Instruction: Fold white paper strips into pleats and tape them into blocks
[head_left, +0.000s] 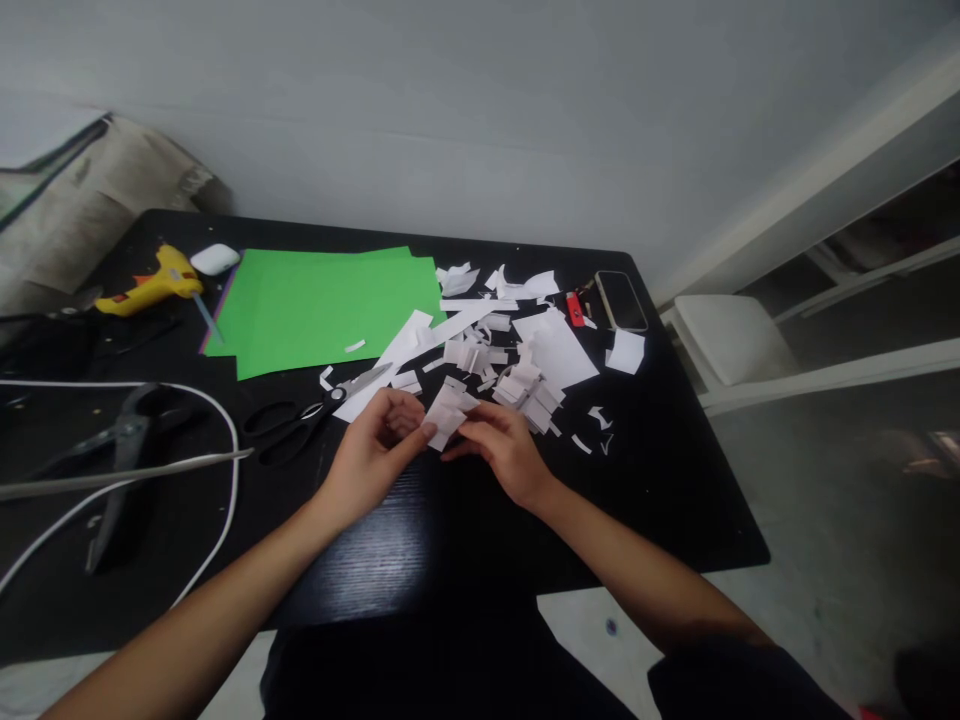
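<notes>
Between my two hands is a small folded piece of white paper (pixel 447 412), held up over the near part of the black table. My left hand (pixel 379 440) pinches its left edge between thumb and fingers. On the other side, my right hand (pixel 506 448) grips the right edge, thumb on top. Just beyond lie several cut and folded white paper pieces (pixel 532 395) in a loose pile. Black-handled scissors (pixel 300 420) rest left of my left hand, blades on a white paper strip.
Green sheets (pixel 330 305) cover the back left, near a yellow glue gun (pixel 154 283) and a white mouse (pixel 215 259). A white cable (pixel 234 470) loops at the left by dark pliers-like tool (pixel 124 470). At the right back lie a phone (pixel 622 300) and a red object (pixel 574 309).
</notes>
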